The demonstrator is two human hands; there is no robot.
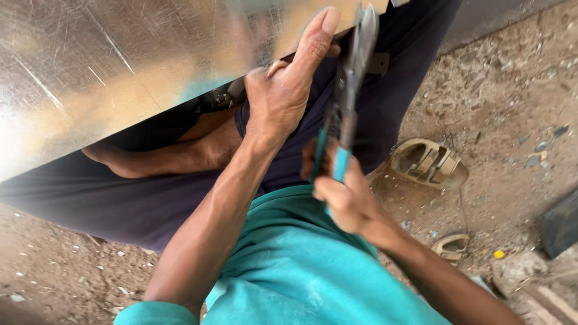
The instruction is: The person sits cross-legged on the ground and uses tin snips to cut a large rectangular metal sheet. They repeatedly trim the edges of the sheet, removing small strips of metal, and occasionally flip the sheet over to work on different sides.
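A: Bare dirt ground (512, 90), pebbly and littered with small stones. Tan sandal (429, 162) lying on it to the right, a second one (451, 245) nearer the camera. Dark block at the right edge, can't identify it.

B: And the work itself?

A: Galvanized metal sheet (108, 72), big, scratched, shiny, fills the upper left. It rests tilted across the lap, over dark trousers; a bare foot (180, 153) shows beneath it, tucked in. Looks like the legs serve as the support in place of a counter.

B: Hands?

A: Left hand (283, 96) is at the sheet's lower edge, thumb pressed flat up onto the face, other fingers curled behind where I can't see them. Reads as a pinch on the edge, likely to steady the sheet close to the cut line.

B: Right?

A: Right hand (346, 201) wrapped around the teal handles of tin snips (349, 90), fingers pressed together around the grips. Blades point up and away, tips meeting the sheet's edge just beside the left thumb.

B: Blades open?

A: Nearly together, by the look; motion blur, so not certain. Teal shirt fills the foreground.
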